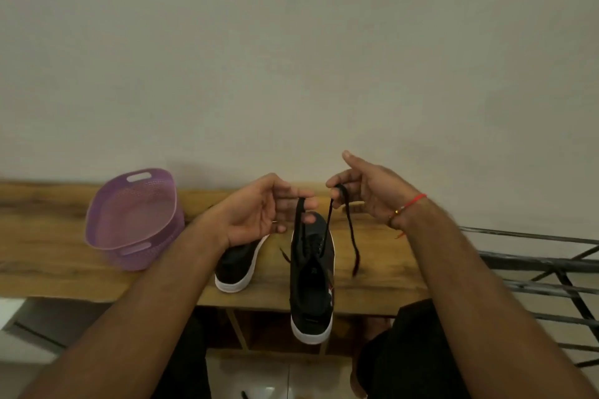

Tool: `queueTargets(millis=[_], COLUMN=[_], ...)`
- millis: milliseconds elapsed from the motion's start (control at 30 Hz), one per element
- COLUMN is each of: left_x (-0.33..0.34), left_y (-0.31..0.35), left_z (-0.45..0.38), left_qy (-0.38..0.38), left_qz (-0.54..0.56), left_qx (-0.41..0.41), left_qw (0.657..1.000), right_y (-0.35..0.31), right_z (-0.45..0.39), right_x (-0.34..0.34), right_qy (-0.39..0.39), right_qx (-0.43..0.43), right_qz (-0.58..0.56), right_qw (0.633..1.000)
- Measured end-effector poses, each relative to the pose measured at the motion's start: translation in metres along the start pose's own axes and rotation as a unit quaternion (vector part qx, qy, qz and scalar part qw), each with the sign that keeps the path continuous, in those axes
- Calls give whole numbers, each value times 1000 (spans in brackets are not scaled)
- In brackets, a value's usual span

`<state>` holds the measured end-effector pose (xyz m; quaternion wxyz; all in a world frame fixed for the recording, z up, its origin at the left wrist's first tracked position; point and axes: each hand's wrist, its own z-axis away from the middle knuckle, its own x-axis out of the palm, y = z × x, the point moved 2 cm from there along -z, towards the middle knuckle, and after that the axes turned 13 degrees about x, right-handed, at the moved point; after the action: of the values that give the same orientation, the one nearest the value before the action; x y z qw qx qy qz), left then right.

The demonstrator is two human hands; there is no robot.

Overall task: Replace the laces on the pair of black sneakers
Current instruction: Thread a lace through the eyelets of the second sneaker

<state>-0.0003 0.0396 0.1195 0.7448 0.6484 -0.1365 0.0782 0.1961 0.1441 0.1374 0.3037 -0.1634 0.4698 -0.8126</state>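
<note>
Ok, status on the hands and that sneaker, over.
Left hand pinches one lace strand, right hand the other. Sneaker overhangs the bench edge. Second sneaker beside it. Nothing blocking.

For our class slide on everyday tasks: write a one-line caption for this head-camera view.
Both hands, left hand and right hand, pinch the black lace ends above a sneaker overhanging the wooden bench.

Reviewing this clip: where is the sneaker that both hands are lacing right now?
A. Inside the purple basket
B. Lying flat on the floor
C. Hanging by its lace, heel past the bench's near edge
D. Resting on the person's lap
C: the left hand and right hand each pinch the black lace, and the laced sneaker dangles with its heel below the wooden bench edge.
</note>
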Motion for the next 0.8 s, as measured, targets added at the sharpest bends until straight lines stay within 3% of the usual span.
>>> queueTargets(millis=[333, 567, 633, 800], left_x=[50, 74, 77, 78], left_y=[126, 177, 182, 186], left_z=[18, 27, 27, 25], left_qy=[19, 56, 81, 189], left_qz=[68, 21, -11, -124], left_qx=[101, 170, 191, 238], left_qw=[992, 984, 978, 945], right_y=[-102, -138, -142, -154], right_z=[69, 87, 87, 90], right_x=[-1, 4, 6, 7], right_qy=[-15, -7, 16, 157], right_qx=[-129, -225, -234, -296], right_qz=[-48, 24, 34, 22], right_qw=[990, 974, 972, 942])
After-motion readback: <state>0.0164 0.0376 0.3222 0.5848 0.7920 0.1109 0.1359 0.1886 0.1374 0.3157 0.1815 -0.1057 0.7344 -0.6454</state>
